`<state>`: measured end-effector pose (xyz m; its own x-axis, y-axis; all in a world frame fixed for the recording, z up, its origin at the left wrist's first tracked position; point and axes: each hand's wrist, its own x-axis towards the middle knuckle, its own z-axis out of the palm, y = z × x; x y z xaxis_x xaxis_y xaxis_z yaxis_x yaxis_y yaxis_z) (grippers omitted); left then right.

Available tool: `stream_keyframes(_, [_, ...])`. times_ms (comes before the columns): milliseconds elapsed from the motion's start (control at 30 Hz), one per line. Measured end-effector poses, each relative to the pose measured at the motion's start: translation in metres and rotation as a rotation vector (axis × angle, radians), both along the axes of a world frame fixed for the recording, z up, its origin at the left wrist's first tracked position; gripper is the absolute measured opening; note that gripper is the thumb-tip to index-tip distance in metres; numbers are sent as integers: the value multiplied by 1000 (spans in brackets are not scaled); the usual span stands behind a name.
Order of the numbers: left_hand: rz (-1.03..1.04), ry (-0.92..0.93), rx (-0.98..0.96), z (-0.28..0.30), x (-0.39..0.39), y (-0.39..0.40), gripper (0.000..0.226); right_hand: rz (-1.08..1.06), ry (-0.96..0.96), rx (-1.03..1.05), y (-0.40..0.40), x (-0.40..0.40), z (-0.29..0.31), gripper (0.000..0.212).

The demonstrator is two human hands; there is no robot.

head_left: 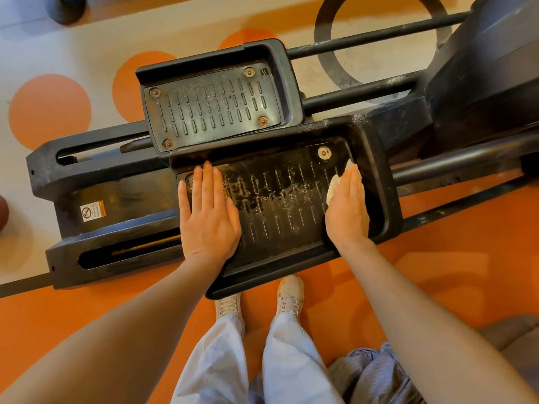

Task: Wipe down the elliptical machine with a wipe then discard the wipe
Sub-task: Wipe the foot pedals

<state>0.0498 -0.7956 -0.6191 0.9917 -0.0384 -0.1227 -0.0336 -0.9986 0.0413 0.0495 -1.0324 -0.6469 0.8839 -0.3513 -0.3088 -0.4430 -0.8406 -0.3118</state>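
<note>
Nearest us, our left hand (208,212) lies flat, fingers straight, steadying the near black ribbed plastic pedal (280,217) of the elliptical. Our right hand (347,209), fingers straight, presses the white wipe (332,186) at its far end. Wiping is underway; next, we judge, sweep back across the wet ribs.

Glossy wet black plastic pedal (280,205); soft white paper wipe (333,186).
</note>
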Motion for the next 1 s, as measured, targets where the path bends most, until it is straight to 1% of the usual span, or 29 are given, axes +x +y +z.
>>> stream_keyframes(67, [1,0,-2,1,0,0,60,-23,32,14,1,-9,2,91])
stream_keyframes(167, [0,-3,0,1,0,-1,60,-22,73,42,1,1,4,97])
stream_keyframes(267, [2,0,5,1,0,0,60,-12,43,105,2,22,2,98])
stream_keyframes(367, [0,0,-1,0,0,0,60,-15,9,126,2,33,0,96])
stream_keyframes(567, [1,-6,-12,0,0,1,60,-19,18,136,-3,20,0,101])
stream_keyframes(667, [0,-9,-9,0,0,0,60,-32,27,133,1,30,-3,99])
stream_keyframes(833, [-2,-11,-1,-1,-1,0,61,-34,-17,183,9,56,-2,97])
stream_keyframes(933, [-2,-9,-4,-1,-1,0,60,-17,-81,162,11,45,-2,94])
stream_keyframes(1000, [-6,-12,-7,-1,-1,0,60,-16,-78,179,16,30,-3,93])
